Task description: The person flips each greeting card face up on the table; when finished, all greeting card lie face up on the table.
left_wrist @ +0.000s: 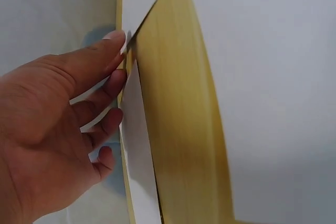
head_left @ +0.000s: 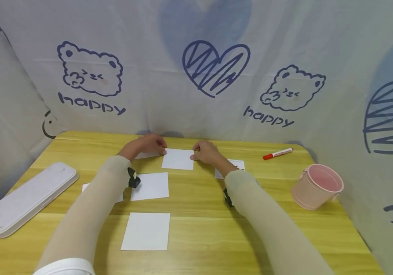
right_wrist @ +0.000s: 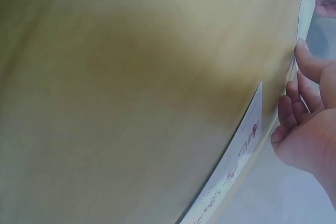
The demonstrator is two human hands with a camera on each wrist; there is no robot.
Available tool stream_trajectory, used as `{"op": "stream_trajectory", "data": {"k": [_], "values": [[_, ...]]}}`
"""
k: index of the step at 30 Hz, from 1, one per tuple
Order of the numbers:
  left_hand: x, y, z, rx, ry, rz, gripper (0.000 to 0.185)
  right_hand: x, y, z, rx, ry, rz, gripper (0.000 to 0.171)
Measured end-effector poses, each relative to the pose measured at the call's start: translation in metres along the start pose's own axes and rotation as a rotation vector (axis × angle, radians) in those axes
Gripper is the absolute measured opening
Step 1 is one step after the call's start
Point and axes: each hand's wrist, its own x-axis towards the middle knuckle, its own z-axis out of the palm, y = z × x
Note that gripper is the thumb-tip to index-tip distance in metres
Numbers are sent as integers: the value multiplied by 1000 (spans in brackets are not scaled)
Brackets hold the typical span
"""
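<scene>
A blank white paper card [head_left: 178,159] lies flat near the far edge of the wooden counter [head_left: 217,229]. The left hand [head_left: 148,144] pinches its far left corner, fingers curled; the right hand [head_left: 206,152] pinches its right edge. Nearer than this card lie two more white cards [head_left: 150,186] [head_left: 146,231], with bare wood between them. Right of it a written card [head_left: 235,165] shows red marks, then a red marker [head_left: 277,153] and a pink bucket [head_left: 316,186]. Far to its left rests a white case [head_left: 24,198].
</scene>
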Motion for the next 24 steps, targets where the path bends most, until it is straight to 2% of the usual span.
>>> {"op": "stream_trajectory", "data": {"k": [8,12,16,20,24], "values": [[-1,6,-8,-96,-43,16,18,-2,-6,-4,-2,-40,8,43],[-5,11,-12,-197,-36,29,23,-4,-6,-8,131,-53,-9,37],[-11,19,-15,-338,-15,53,24,-9,-3,-15,275,-37,-67,30],[-25,26,-15,-470,-1,92,24,-22,-4,-24,359,-16,-109,26],[-42,36,-12,-558,18,142,26,-42,-4,-33,438,-8,-149,25]]}}
